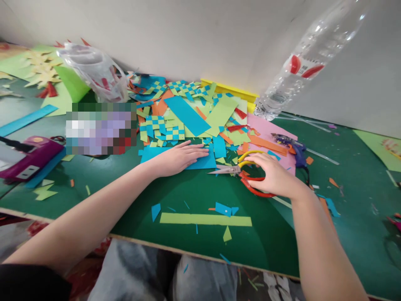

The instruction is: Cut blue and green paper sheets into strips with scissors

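Left hand point(181, 159) flat, fingers slightly spread, blue paper sheet point(200, 162) beneath; right hand point(277, 177) grips scissors point(233, 169), blades toward left hand.

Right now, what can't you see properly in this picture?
Head view, all of these:
Blue sheet: partly covered by the left hand.
Scissors: handles partly behind the right hand.
Bottle: upper end cut off by top edge.
Its label: writing too small.
Blocky patch: pixels hide what's there.
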Motion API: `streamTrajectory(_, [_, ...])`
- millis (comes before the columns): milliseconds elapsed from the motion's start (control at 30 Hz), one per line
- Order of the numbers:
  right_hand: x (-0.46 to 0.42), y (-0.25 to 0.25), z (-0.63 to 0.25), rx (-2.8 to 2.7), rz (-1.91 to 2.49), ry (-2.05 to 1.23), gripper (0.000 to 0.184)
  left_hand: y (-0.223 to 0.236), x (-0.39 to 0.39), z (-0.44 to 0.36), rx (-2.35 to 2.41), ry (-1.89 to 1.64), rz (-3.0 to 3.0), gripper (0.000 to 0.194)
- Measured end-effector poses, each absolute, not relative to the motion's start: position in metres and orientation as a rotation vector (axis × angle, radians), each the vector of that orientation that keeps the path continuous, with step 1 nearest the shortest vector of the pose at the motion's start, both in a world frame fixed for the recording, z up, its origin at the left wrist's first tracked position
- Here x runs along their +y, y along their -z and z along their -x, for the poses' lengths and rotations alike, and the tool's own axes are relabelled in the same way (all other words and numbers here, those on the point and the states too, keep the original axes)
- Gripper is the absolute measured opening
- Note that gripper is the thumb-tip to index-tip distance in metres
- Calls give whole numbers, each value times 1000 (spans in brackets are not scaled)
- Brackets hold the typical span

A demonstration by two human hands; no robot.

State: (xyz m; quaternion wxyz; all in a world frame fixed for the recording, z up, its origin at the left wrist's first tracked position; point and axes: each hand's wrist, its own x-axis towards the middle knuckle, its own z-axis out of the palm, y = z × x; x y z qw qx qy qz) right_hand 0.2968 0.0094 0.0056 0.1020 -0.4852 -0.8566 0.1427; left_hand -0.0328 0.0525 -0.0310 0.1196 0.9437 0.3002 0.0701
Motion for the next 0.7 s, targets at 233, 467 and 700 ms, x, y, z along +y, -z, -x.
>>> streamTrajectory(233, [13, -1, -300, -2526, 1447, -423, 45, 35, 55, 35, 861, -180, -2732, 45])
streamTrajectory(467, [15, 3, -309, -2523, 1413, -439, 46, 34, 56, 34, 868, -167, -2717, 46])
streamTrajectory(700, [16, 3, -313, -2506, 1418, -493, 47, 33, 55, 34, 857, -187, -2697, 46])
